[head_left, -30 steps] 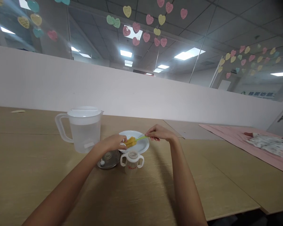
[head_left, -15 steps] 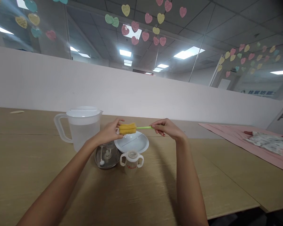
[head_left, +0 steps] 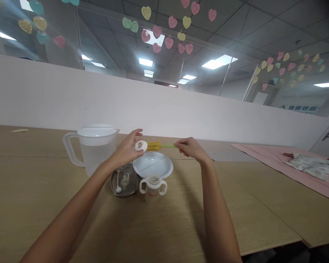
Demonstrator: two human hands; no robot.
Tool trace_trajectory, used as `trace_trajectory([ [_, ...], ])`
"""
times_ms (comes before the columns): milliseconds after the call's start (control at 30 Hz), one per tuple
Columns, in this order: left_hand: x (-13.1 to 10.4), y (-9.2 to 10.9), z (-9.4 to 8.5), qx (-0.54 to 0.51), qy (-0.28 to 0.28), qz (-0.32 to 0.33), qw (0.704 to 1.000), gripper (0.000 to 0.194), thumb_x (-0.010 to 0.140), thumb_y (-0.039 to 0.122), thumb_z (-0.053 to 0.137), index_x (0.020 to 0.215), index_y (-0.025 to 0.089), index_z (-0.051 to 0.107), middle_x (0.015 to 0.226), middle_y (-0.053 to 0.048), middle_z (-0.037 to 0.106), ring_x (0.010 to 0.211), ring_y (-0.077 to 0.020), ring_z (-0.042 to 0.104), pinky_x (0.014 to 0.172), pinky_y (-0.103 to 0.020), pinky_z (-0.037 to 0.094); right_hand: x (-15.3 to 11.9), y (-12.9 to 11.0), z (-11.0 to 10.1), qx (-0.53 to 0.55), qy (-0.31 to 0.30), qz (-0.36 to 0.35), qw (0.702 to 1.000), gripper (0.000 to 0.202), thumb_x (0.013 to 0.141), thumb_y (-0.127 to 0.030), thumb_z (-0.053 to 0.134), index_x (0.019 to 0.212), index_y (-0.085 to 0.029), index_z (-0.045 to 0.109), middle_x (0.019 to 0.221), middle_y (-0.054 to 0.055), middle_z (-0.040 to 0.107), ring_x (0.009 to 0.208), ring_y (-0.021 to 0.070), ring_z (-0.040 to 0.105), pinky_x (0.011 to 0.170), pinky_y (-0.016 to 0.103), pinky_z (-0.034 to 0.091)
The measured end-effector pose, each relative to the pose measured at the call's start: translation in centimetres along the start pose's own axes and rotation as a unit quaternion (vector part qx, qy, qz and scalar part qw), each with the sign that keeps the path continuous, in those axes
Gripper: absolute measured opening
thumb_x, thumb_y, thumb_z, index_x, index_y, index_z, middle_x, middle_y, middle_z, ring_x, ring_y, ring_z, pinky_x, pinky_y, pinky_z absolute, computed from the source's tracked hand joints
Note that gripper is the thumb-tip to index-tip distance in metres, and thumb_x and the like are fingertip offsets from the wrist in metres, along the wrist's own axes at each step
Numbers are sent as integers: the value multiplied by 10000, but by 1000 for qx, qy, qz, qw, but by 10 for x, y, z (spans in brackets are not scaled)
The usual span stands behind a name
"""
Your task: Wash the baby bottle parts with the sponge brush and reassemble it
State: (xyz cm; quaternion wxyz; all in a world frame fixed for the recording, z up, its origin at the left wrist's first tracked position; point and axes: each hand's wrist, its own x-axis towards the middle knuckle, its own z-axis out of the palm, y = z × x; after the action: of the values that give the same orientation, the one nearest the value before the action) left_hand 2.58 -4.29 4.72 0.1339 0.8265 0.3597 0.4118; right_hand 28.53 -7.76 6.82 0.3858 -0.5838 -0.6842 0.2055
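My left hand point(head_left: 128, 148) holds a white ring-shaped cap point(head_left: 141, 146) by its edge, with the hole showing. Just right of the cap is the yellow sponge head point(head_left: 154, 146) of a brush. Its thin green handle point(head_left: 167, 146) is pinched in my right hand point(head_left: 190, 148). Below the sponge lies a white bowl point(head_left: 153, 166). In front of the bowl stands a clear bottle point(head_left: 152, 193) with two white handles and an uncovered mouth. A dark tray point(head_left: 130, 190) to its left carries a nipple with a straw and other clear parts.
A lidded clear pitcher point(head_left: 97, 155) stands left of the tray, near my left forearm. On the right, a pink cloth point(head_left: 263, 153) bears a doll in patterned clothes point(head_left: 315, 164). A white wall point(head_left: 153, 109) rises behind the table.
The white cap has turned into fuller view in my left hand. The brush's sponge head has shifted slightly right and up relative to the bowl, and my right hand has moved slightly left.
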Motion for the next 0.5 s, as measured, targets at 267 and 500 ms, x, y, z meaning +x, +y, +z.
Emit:
trace_trajectory([
  [267,-3,-4,-13,145,-79,-18,986,672,705,267,514,1322,199,256,1102,-70,562,956,-211,551,809,-296,429,-3,-6,3,-48,-16,-15,999,237,747,-332,516,755,-128,637,544,-1,500,410,49,398,356,160,298],
  [500,-8,-34,-10,282,-255,-173,908,536,586,338,633,1092,186,547,997,-108,649,868,-265,599,670,-297,453,0,0,0,-85,3,7,996,211,732,-296,503,731,-131,636,545,1,516,403,51,396,352,165,305],
])
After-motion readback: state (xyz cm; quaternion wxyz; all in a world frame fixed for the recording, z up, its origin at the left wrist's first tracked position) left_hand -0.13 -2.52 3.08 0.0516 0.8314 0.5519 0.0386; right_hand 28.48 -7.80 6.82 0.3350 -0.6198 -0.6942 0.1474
